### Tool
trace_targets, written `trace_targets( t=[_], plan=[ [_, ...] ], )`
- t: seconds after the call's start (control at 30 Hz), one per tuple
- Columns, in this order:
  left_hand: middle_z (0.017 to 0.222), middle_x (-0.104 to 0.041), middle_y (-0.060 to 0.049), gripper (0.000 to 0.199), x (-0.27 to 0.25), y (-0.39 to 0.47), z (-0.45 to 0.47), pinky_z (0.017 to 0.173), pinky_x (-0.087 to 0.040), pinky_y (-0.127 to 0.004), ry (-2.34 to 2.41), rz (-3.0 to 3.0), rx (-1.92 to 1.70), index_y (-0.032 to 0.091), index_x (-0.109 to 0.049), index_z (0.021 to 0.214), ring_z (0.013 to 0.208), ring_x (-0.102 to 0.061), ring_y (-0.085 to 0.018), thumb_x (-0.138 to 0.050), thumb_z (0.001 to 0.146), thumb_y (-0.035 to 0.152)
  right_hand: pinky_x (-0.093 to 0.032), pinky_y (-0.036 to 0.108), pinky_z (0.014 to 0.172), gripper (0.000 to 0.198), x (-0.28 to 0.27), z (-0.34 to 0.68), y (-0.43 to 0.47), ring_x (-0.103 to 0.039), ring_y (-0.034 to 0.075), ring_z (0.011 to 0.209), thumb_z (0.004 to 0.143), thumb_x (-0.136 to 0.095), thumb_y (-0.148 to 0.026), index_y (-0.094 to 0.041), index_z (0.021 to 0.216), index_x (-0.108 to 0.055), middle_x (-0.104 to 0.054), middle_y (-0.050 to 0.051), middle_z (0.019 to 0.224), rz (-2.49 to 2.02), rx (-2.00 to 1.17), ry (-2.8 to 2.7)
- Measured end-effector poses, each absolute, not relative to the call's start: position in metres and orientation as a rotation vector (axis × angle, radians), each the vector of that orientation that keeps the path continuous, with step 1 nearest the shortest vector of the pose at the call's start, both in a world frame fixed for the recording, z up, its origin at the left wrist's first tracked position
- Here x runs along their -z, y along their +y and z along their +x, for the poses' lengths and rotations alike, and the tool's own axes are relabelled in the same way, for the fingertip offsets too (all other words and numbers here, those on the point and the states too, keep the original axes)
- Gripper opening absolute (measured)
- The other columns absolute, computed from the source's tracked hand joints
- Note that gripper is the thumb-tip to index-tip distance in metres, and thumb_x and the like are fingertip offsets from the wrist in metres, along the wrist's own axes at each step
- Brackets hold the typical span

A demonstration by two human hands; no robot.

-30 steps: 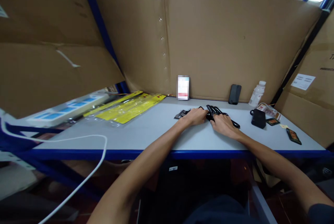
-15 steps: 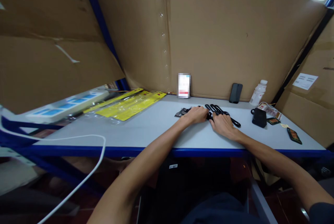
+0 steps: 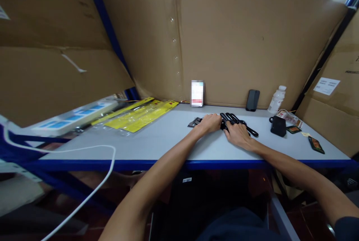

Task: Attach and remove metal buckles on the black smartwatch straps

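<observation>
On the grey tabletop lies a bundle of black-handled tools point(image 3: 252, 131), their glossy handles fanned out beyond my right hand point(image 3: 238, 134). Flat dark blade-like heads point(image 3: 194, 122) stick out on the other side, left of my left hand point(image 3: 211, 123). My left hand is closed over the tools near these heads, fingers curled down. Close beside it, my right hand rests on the handles with its fingers bent around them. The middle of the bundle is hidden under both hands, and I cannot make out the exact kind of tool.
Yellow-and-clear packaging sleeves point(image 3: 137, 121) and a white power strip point(image 3: 77, 115) lie left. At the back stand a lit phone point(image 3: 197, 93), a dark phone point(image 3: 252, 100) and a bottle point(image 3: 277, 99). A black case point(image 3: 278, 126) sits right. A white cable point(image 3: 111, 162) hangs in front.
The camera view has shifted slightly. Both hands stay on the black-handled tools in nearly the same place.
</observation>
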State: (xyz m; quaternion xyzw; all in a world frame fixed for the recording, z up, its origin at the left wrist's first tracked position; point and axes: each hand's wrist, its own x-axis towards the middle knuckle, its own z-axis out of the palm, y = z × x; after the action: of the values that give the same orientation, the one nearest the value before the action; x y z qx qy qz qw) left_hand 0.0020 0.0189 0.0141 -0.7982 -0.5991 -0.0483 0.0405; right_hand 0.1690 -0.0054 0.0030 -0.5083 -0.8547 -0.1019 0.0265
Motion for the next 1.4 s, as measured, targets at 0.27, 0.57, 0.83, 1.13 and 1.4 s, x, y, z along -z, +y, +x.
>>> trace_targets(
  t=[0.27, 0.57, 0.83, 1.13, 1.4],
  plan=[
    [0.105, -0.077, -0.017, 0.023, -0.0204, 0.0154, -0.0071, 0.084, -0.053, -0.04, -1.671, -2.558, 0.108, 0.018, -0.073, 0.103, 0.097, -0.074, -0.033, -0.051, 0.095, 0.023, -0.051, 0.043, 0.091, 0.042, -0.0023, 0.1687, -0.0068, -0.073, 0.034, 0.105, 0.105, -0.039, -0.036, -0.014, 0.138, -0.054, -0.075, 0.02, 0.11, -1.579, 0.296, -2.627],
    [0.111, -0.076, -0.021, 0.033, -0.0176, 0.0185, 0.0022, 0.086, -0.054, -0.039, -1.843, -2.414, 0.112, 0.015, -0.074, 0.105, 0.103, -0.074, -0.032, -0.042, 0.101, 0.023, -0.051, 0.044, 0.09, 0.044, -0.0025, 0.1692, -0.0079, -0.073, 0.036, 0.104, 0.105, -0.04, -0.037, -0.014, 0.139, -0.055, -0.076, 0.021, 0.109, -1.553, 0.28, -2.627],
    [0.11, -0.076, -0.018, 0.026, -0.0234, 0.0108, -0.0028, 0.084, -0.054, -0.038, -1.653, -2.546, 0.019, 0.017, -0.073, 0.11, 0.101, -0.074, -0.033, -0.052, 0.097, 0.028, -0.051, 0.043, 0.088, 0.041, 0.001, 0.1685, -0.0055, -0.073, 0.035, 0.102, 0.105, -0.039, -0.036, -0.014, 0.135, -0.056, -0.076, 0.02, 0.108, -1.558, 0.301, -2.615],
    [0.107, -0.076, -0.021, 0.032, -0.022, 0.0157, -0.0021, 0.08, -0.052, -0.036, -1.795, -2.396, 0.074, 0.014, -0.075, 0.103, 0.098, -0.074, -0.032, -0.044, 0.099, 0.023, -0.052, 0.043, 0.088, 0.04, 0.0015, 0.1691, -0.0059, -0.073, 0.035, 0.102, 0.105, -0.04, -0.036, -0.015, 0.135, -0.055, -0.076, 0.019, 0.107, -1.54, 0.304, -2.612],
    [0.104, -0.078, -0.016, 0.026, -0.0216, 0.0156, -0.0061, 0.08, -0.051, -0.035, -1.632, -2.549, 0.029, 0.018, -0.076, 0.099, 0.096, -0.073, -0.03, -0.051, 0.096, 0.026, -0.051, 0.044, 0.089, 0.041, 0.0045, 0.1693, -0.0034, -0.073, 0.034, 0.104, 0.105, -0.039, -0.036, -0.015, 0.137, -0.054, -0.076, 0.019, 0.109, -1.547, 0.305, -2.612]
  ],
)
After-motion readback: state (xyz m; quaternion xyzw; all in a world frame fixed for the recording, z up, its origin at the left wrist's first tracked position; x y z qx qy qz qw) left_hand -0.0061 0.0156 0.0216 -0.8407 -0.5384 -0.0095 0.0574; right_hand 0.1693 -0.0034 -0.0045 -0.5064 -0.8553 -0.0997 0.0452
